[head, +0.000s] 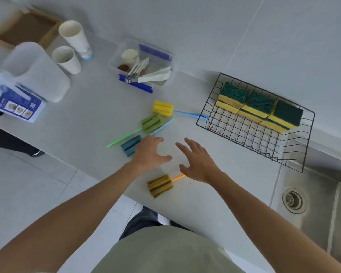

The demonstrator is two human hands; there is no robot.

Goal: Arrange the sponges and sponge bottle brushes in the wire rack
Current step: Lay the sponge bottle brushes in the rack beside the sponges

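Note:
A black wire rack (pixel 234 134) stands at the right of the grey counter, with three yellow-and-green sponges (pixel 259 107) lined up along its far side. Several sponge bottle brushes lie on the counter: a yellow one (pixel 162 108) whose blue handle reaches the rack, a green one (pixel 151 122), a teal one (pixel 129 146) and an olive one (pixel 159 185) with an orange handle. My left hand (pixel 151 152) hovers open beside the teal brush and partly covers it. Just above the olive brush's handle, my right hand (pixel 197 160) is open and empty.
A clear plastic box (pixel 173 60) with utensils and paper sits at the back. Two paper cups (pixel 66 59), a white jug (pixel 37 69) and a leaflet (pixel 16 104) are at the left. A steel sink (pixel 323 203) with a drain lies at the right.

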